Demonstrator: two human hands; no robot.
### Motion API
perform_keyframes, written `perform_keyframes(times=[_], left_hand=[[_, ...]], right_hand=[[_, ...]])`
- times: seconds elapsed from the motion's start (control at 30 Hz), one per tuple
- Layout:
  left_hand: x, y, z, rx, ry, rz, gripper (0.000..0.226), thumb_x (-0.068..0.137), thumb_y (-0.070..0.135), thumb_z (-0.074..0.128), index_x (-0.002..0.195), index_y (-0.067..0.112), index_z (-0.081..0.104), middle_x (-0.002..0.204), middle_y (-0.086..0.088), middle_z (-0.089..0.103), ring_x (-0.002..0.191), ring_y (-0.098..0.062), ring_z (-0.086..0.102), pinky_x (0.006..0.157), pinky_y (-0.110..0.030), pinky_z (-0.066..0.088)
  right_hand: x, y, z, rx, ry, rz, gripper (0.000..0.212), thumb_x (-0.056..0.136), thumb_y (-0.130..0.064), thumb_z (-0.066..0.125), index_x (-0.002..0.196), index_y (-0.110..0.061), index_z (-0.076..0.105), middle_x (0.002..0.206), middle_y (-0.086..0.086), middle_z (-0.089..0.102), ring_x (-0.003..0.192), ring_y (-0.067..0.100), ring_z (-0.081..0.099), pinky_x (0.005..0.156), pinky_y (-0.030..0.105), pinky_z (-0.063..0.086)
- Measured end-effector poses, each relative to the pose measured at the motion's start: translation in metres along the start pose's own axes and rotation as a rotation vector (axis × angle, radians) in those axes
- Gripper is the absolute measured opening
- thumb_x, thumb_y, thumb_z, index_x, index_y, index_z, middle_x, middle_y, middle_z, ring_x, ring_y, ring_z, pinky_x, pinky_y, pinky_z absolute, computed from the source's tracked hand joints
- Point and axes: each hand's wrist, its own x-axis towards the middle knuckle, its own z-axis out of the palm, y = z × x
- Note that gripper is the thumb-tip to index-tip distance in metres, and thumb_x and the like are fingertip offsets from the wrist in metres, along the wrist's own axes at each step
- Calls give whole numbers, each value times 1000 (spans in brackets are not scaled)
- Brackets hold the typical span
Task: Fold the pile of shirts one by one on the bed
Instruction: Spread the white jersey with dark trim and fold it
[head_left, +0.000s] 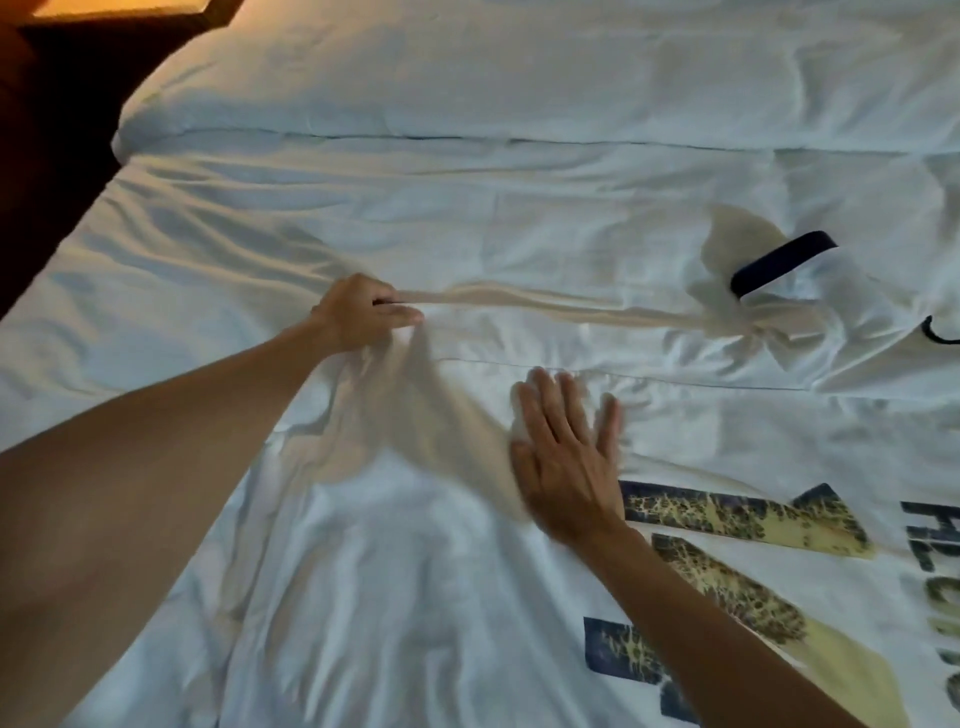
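Left hand (363, 317) pinches shirt (405, 571) — lifted.

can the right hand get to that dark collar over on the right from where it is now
Probably yes. The right hand lies flat and open on the shirt, holding nothing, and only flat fabric lies between it and the dark collar, though the arm would have to stretch.

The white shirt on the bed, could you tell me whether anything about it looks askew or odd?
Yes. The white shirt is not flat: the left hand pinches an edge, pulling a taut ridge toward the dark collar, and cloth bunches beside the flat right hand. The printed graphic lies sideways. No damage shows.
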Motion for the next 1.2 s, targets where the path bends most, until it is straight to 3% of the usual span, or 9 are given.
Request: perform_keyframes(times=[0.1, 0.2, 0.4, 0.57, 0.73, 0.9, 1.0, 1.07, 1.2], left_hand=[[-3, -15, -9, -113, -34, -204, 46, 70, 58, 81, 64, 14, 68, 59, -2, 60, 62, -16, 58, 61, -27, 44], [-4, -26, -17, -431, 66, -334, 30, 75, 34, 86, 78, 8, 71, 67, -8, 59, 65, -20, 57, 57, -26, 48], [-18, -15, 16, -381, 458, -453, 39, 87, 33, 73, 120, 13, 69, 117, -10, 70, 113, -27, 62, 100, -30, 44], [-136, 48, 97, -294, 673, -141, 59, 98, 38, 51, 141, -3, 48, 143, -24, 50, 134, -35, 47, 114, -43, 36], [-233, 71, 171, 161, 293, 247, 64, 103, 52, 31, 157, 17, 26, 165, -5, 18, 152, -19, 15, 119, -54, 20], [-280, -18, 149, 262, 455, -345, 69, 101, 53, 24, 155, 11, 30, 164, -13, 17, 152, -29, 16, 119, -59, 14], [-331, 13, 166, 228, 374, -43, 69, 99, 53, 29, 156, 14, 28, 165, -11, 17, 152, -27, 16, 119, -58, 13], [-359, 13, 177, 249, 344, -32, 68, 98, 54, 33, 156, 18, 27, 164, -9, 20, 152, -25, 19, 120, -55, 15], [-392, -7, 173, 159, 541, -749, 67, 102, 49, 40, 151, 5, 35, 152, -27, 37, 138, -41, 39, 111, -53, 32]], right_hand=[[-2, 4, 8, -121, -33, 24, 64, 100, -48, 9, 159, -21, 4, 166, 0, -9, 152, 23, -14, 118, 58, -12], [-2, 4, 7, -129, -34, 8, 65, 100, -51, 10, 159, -22, 2, 166, 0, -11, 152, 23, -13, 119, 60, -8], [-3, 7, 10, -118, -58, 11, 69, 99, -58, 9, 159, -25, 1, 165, -2, -12, 152, 21, -13, 119, 61, -6], [-3, 6, 13, -170, -71, 30, 66, 99, -54, 8, 158, -26, 0, 165, -3, -12, 152, 21, -14, 119, 59, -6], [-5, 7, 14, -189, -67, 39, 63, 100, -50, 7, 158, -26, 0, 165, -4, -12, 152, 19, -14, 120, 57, -7], [-10, 0, 7, -135, -96, 75, 64, 99, -51, 1, 158, -28, -6, 164, -5, -17, 150, 16, -19, 120, 56, -9], [-54, -16, 5, -36, -98, 102, 66, 98, -52, 2, 158, -25, -7, 164, -4, -17, 150, 14, -18, 120, 55, -10], [-103, -29, 7, -19, -84, 76, 65, 100, -50, 9, 159, -23, -1, 165, -4, -12, 152, 14, -13, 120, 55, -10], [-198, -40, 18, -135, -77, 39, 63, 102, -43, 24, 158, -17, 12, 166, 1, 3, 153, 21, 2, 120, 61, 1]])
